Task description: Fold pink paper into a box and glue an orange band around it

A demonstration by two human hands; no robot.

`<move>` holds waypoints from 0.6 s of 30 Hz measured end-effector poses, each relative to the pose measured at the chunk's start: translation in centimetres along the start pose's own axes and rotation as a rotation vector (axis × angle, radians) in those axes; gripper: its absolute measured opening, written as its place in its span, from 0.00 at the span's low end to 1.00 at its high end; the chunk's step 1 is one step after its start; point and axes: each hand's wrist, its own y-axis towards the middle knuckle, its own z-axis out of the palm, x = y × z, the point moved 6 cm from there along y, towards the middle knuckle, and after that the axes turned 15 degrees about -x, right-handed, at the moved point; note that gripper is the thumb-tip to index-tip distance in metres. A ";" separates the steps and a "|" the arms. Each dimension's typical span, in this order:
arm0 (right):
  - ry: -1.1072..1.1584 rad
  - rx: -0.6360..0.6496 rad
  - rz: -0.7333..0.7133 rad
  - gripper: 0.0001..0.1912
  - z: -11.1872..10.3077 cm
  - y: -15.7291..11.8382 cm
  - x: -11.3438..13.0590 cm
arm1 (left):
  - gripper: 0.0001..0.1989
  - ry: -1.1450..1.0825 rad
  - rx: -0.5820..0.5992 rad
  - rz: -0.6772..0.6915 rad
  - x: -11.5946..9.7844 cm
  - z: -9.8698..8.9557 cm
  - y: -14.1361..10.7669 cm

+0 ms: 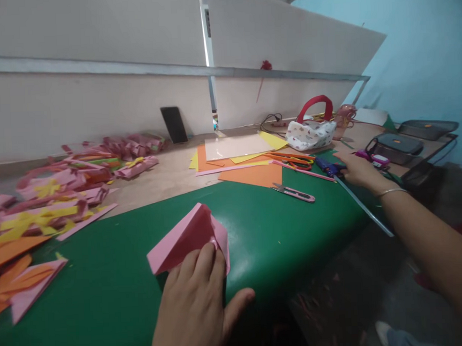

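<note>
A folded pink paper piece (180,240) rests on the green mat (255,227). My left hand (199,290) lies over its near edge, fingers together and pressing down on it, thumb stretched out to the right. Over at the right side, my right hand (354,168) reaches to a blue glue gun (327,165); its fingertips are at the gun, and whether they grip it is hard to make out. A clear glue stick (364,207) extends from the gun toward the mat's right edge. Pink thread snips (295,193) lie between the hands.
Pink, yellow and orange paper pieces (79,178) are heaped at the left. Orange sheets (250,175), scissors (297,161) and a white bag with a red handle (311,134) lie farther back. A phone (173,124) leans on the board. Black containers (395,146) stand right.
</note>
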 end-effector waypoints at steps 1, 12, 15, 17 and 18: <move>-0.010 0.032 -0.033 0.17 -0.2 0.2 1.1 | 0.32 0.003 0.017 -0.002 0.0 0.0 0.1; 0.538 0.303 -0.572 0.16 -1.8 -8.7 25.0 | 0.26 0.047 -0.115 -0.001 -0.5 -0.7 -0.8; 0.533 0.334 -0.623 0.20 0.4 -11.7 28.0 | 0.25 0.025 -0.184 0.005 -0.4 -0.9 -1.3; 0.545 0.332 -0.628 0.21 1.6 -12.8 28.8 | 0.24 0.007 -0.173 0.007 -0.2 -0.7 -1.5; 0.553 0.332 -0.618 0.21 1.9 -13.2 28.9 | 0.24 0.001 -0.157 0.003 -0.1 -0.6 -1.6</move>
